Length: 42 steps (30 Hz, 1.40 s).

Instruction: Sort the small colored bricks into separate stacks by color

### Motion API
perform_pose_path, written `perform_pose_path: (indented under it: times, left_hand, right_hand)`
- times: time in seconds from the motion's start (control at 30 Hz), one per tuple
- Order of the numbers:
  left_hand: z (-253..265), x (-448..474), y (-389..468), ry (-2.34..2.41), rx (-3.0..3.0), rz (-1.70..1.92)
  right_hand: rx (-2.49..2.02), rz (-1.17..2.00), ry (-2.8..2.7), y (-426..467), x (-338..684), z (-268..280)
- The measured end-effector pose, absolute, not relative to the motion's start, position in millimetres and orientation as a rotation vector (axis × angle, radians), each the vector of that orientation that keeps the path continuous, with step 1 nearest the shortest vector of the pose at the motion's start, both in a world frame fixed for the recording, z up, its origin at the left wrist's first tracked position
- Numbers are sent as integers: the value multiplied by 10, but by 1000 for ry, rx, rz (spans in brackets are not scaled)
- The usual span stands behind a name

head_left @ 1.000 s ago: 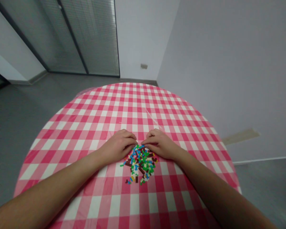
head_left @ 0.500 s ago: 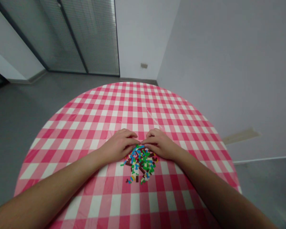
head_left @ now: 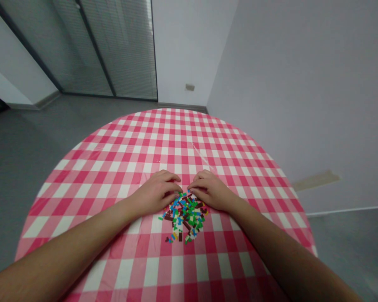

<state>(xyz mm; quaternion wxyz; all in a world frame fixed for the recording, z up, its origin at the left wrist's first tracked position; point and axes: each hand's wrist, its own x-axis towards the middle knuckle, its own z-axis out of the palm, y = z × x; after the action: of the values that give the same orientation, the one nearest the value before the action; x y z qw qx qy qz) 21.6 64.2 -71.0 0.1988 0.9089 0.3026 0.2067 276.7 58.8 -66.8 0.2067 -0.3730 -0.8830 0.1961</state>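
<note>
A loose heap of tiny building bricks (head_left: 189, 214) in green, blue, brown, white, red and yellow lies on the checked tablecloth. At the heap's far left edge is my left hand (head_left: 162, 192), thumb and fingertips drawn together; whatever they may hold is too small to make out. Across a narrow gap, my right hand (head_left: 210, 189) pinches with thumb and forefinger at the far edge of the heap. A small blue brick (head_left: 189, 191) shows at its fingertips. Both palms face down, wrists low over the cloth.
The round table (head_left: 173, 138) wears a red-and-white checked cover. A pale wall (head_left: 280, 92) runs along the right side, with a tape strip (head_left: 316, 181) low on it. Beyond the table at left stands a glass partition with blinds (head_left: 126, 54).
My fingertips met above the heap earlier; now a small gap separates them. The heap looks nearly the same, and the view has shifted slightly.
</note>
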Motion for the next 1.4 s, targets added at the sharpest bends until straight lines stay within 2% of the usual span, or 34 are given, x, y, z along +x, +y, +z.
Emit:
perform_pose_path:
  times: [0.43, 0.63, 0.77, 1.4]
  left_hand:
    - [-708, 218, 648, 856, 2521, 582]
    - [-729, 216, 657, 854, 2522, 596]
    - [-734, 220, 659, 867, 2519, 592]
    - [-701, 223, 649, 876, 2512, 569]
  right_hand:
    - [-1102, 485, -2430, 636, 2784, -703]
    - [-1465, 204, -2127, 777, 2929, -739]
    - [-1600, 136, -2112, 921, 3010, -781]
    - [-1548, 57, -2233, 891, 3000, -864]
